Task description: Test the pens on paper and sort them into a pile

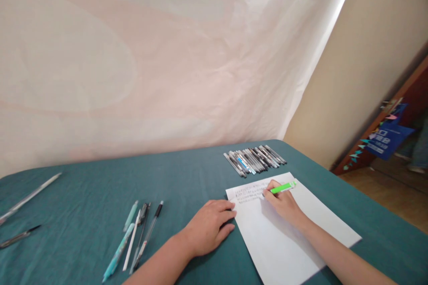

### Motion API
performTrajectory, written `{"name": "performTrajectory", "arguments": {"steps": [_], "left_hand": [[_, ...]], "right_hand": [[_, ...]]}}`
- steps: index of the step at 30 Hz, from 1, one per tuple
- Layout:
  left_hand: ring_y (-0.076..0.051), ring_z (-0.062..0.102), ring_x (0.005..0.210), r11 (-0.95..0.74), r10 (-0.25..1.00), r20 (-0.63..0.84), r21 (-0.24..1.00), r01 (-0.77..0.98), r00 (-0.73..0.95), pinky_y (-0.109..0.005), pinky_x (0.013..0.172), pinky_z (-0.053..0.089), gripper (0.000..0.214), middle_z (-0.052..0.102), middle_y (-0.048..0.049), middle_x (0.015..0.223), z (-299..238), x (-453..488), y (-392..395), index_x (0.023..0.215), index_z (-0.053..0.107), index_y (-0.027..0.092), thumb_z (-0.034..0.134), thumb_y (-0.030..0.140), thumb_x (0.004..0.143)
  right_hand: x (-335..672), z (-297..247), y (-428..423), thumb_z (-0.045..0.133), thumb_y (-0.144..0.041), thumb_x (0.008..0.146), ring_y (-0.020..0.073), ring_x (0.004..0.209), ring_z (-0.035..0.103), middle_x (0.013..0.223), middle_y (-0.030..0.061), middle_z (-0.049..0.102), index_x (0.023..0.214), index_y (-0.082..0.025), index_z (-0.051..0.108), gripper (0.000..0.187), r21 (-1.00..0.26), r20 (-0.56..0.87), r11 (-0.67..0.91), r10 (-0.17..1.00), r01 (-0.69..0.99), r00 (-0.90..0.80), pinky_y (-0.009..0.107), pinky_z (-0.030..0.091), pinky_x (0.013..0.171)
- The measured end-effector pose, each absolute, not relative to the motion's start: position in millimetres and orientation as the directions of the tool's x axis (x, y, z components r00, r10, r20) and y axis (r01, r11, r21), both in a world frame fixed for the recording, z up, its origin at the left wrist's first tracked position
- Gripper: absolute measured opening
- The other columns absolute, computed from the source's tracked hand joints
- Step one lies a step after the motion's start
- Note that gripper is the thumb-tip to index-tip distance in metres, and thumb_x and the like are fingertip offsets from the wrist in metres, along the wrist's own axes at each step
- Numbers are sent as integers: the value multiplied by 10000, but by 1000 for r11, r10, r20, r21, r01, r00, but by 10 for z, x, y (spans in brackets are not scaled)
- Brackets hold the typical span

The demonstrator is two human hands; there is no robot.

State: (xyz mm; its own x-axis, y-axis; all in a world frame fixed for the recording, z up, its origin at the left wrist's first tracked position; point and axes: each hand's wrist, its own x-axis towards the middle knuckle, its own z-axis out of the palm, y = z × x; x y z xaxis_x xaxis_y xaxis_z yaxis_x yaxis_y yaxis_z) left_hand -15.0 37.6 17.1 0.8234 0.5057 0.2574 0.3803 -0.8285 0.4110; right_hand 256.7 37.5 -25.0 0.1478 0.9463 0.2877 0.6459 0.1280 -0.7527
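Note:
My right hand (pixel 281 200) is closed round a bright green pen (pixel 282 187), its tip down on a sheet of white paper (pixel 277 240). Several lines of small dark writing fill the top left of the sheet, and the pen tip is near the end of one of them. My left hand (pixel 212 223) lies with fingers stretched out on the cloth, fingertips at the paper's left edge, holding nothing. Left of that hand lies a loose group of pens, among them a teal pen (pixel 118 253), a white stick-like pen (pixel 131 240) and a black-capped clear pen (pixel 150 235).
A dark green cloth (pixel 187 173) covers the table. Behind the paper lies a row of many pens (pixel 256 160) side by side. At far left are a long clear pen (pixel 31 197) and a dark pen (pixel 20 237). A pale curtain (pixel 174 62) hangs behind.

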Motion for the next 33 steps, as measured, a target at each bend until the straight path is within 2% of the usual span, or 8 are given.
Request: {"name": "performTrajectory", "arguments": {"steps": [33], "left_hand": [[-196,436,1134,-827,506,229,403,392,832,-371,973,318,315,509,-70,1220,158,-150,380,1141,526,217,413,287,855]], "right_hand": [[2574,-240,359,426,-274,755,124,535,410,553,-48,402,638,-205,406,138,-698,310,153,945,699,102,232,289,501]]}}
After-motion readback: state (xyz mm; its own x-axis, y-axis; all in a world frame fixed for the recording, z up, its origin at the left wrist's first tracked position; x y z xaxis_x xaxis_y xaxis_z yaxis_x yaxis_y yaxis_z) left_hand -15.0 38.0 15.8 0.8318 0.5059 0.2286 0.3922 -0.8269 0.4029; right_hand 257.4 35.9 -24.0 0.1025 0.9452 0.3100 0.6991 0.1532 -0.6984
